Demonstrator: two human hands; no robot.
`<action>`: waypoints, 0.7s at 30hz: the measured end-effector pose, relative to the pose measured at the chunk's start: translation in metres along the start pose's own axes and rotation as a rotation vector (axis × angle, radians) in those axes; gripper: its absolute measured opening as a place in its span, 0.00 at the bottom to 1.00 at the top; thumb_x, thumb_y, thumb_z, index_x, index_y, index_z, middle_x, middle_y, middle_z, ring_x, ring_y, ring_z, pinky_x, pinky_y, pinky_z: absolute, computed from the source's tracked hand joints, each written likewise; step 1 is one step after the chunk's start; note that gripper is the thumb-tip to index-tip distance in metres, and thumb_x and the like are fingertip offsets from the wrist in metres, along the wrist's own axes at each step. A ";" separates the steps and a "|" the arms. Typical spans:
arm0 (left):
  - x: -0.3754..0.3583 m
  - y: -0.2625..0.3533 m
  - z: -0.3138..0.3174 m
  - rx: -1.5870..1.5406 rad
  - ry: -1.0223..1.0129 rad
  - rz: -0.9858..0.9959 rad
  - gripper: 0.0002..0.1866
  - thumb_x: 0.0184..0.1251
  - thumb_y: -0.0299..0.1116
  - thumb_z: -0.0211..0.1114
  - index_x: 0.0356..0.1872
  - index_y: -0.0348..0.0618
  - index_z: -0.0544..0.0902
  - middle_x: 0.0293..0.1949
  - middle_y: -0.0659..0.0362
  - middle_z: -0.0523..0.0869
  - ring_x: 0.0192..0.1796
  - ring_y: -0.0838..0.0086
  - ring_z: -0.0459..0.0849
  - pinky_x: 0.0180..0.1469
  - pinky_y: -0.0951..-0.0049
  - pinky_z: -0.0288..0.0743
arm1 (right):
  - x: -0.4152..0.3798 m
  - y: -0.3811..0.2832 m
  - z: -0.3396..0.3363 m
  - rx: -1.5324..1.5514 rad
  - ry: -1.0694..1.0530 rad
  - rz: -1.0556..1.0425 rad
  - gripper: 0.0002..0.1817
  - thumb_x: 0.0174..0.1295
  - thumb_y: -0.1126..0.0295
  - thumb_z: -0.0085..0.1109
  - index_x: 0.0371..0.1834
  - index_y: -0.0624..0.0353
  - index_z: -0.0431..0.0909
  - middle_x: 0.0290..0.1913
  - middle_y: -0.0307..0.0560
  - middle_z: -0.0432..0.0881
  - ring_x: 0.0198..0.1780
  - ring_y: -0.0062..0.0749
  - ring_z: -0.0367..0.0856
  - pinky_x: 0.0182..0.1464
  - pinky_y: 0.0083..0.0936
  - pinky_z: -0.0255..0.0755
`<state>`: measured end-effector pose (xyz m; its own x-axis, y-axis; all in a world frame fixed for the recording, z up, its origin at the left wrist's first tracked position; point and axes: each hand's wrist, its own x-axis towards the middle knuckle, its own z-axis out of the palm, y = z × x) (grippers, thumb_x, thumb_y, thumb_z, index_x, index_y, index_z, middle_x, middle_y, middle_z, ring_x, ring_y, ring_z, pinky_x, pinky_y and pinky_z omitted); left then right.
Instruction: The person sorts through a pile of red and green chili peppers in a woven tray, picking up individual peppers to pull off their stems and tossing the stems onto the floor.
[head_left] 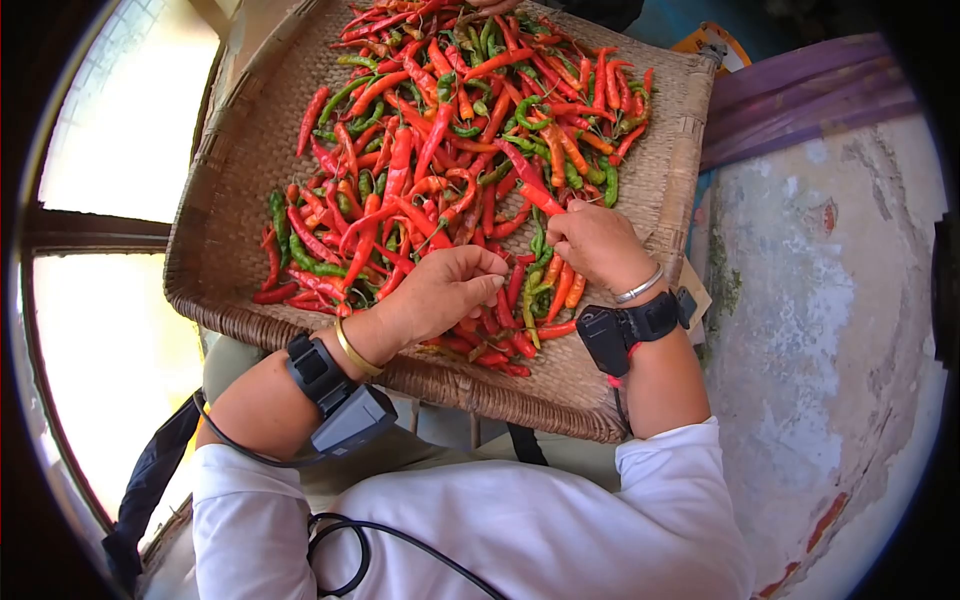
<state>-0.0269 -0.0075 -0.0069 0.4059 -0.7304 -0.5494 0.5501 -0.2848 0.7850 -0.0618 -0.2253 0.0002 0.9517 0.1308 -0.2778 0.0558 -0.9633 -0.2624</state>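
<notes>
Over the woven basket's (672, 190) near half, the left hand's (435, 292) fingers meet; the right hand's (602, 245) curl against a red chili (528, 178), grip unclear.

— Where's your light coming from?
— Your left: the window panes (112, 340) are blown out to white.
— And your edges?
— The window frame (95, 232) bows, your corners go black, but your peppers (398, 165) look crisp and bright.
</notes>
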 end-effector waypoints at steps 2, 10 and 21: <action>0.000 0.001 0.000 0.009 -0.004 -0.003 0.09 0.64 0.30 0.54 0.43 0.40 0.72 0.28 0.64 0.76 0.26 0.84 0.75 0.29 0.85 0.71 | -0.004 0.010 0.000 0.020 -0.037 0.034 0.02 0.47 0.72 0.54 0.23 0.57 0.75 0.26 0.48 0.76 0.31 0.45 0.75 0.33 0.36 0.69; 0.000 0.000 0.001 0.016 0.036 0.031 0.10 0.64 0.32 0.54 0.44 0.41 0.73 0.29 0.65 0.77 0.26 0.86 0.73 0.27 0.87 0.67 | -0.024 -0.009 -0.038 0.709 -0.132 0.163 0.19 0.52 0.77 0.47 0.50 0.55 0.73 0.22 0.42 0.75 0.20 0.23 0.73 0.25 0.19 0.67; 0.003 0.002 -0.006 -0.303 0.111 0.214 0.11 0.66 0.40 0.52 0.35 0.44 0.76 0.26 0.67 0.79 0.24 0.87 0.72 0.27 0.86 0.66 | -0.017 -0.046 -0.019 0.889 -0.208 0.055 0.11 0.59 0.65 0.50 0.27 0.63 0.72 0.17 0.39 0.73 0.18 0.19 0.73 0.20 0.18 0.67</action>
<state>-0.0199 -0.0066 -0.0087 0.6025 -0.6768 -0.4229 0.6283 0.0756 0.7743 -0.0745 -0.1875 0.0349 0.8676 0.2130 -0.4493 -0.3229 -0.4457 -0.8349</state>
